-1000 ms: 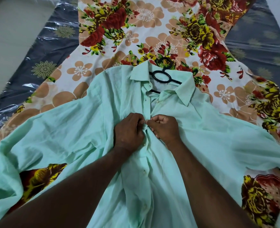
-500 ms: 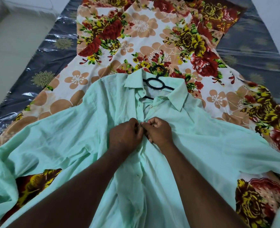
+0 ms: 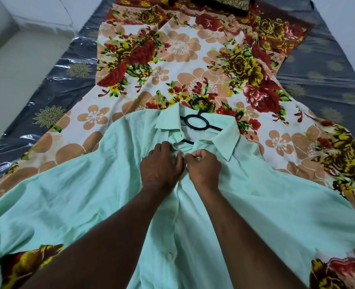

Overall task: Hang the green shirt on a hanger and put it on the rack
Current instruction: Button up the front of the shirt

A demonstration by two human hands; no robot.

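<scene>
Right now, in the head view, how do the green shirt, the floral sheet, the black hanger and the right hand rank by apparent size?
1. green shirt and floral sheet: unranked, the shirt lies nearer and covers part of the sheet
2. right hand
3. black hanger, partly hidden under the shirt

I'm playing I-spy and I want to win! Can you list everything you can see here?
green shirt: one, pale mint green, spread front-up on the sheet, nearest the camera
hanger: one, black, inside the shirt's collar, hook poking out beyond it
floral bedsheet: one, white with peach, red and yellow flowers, under the shirt
mattress: one, grey-blue in shiny plastic wrap, under the sheet
pillow: one, dark brown patterned, at the far end
floor: pale, left of the mattress
left hand: one, pinches the shirt's front edge below the collar
right hand: one, pinches the front edge beside the left hand
</scene>
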